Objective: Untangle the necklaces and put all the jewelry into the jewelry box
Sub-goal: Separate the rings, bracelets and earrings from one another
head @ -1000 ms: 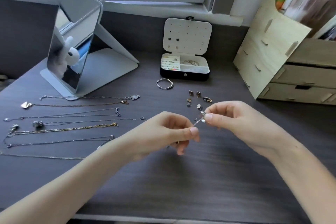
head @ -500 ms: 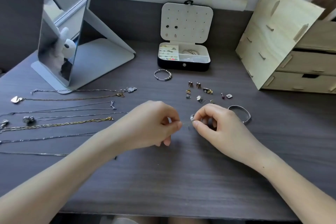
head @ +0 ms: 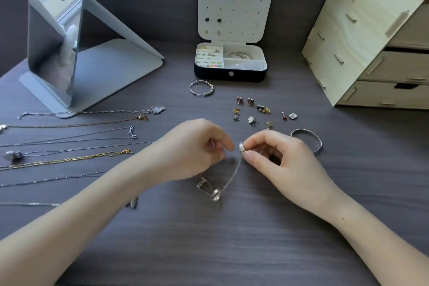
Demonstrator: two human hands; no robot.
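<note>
A thin silver necklace [head: 216,194] droops between two hands over the middle of the table [head: 232,251]. The right hand [head: 278,160] pinches a small ring on it. The left hand [head: 197,148] pinches another bit with curled fingers. The open jewelry box [head: 229,74] sits near the back edge. Other necklaces [head: 69,160] lie by the left edge.

No words or numbers I can read anywhere, not on my jewelry box [head: 231,75], not on the wooden drawers [head: 362,37], not on the counter [head: 232,239]
</note>
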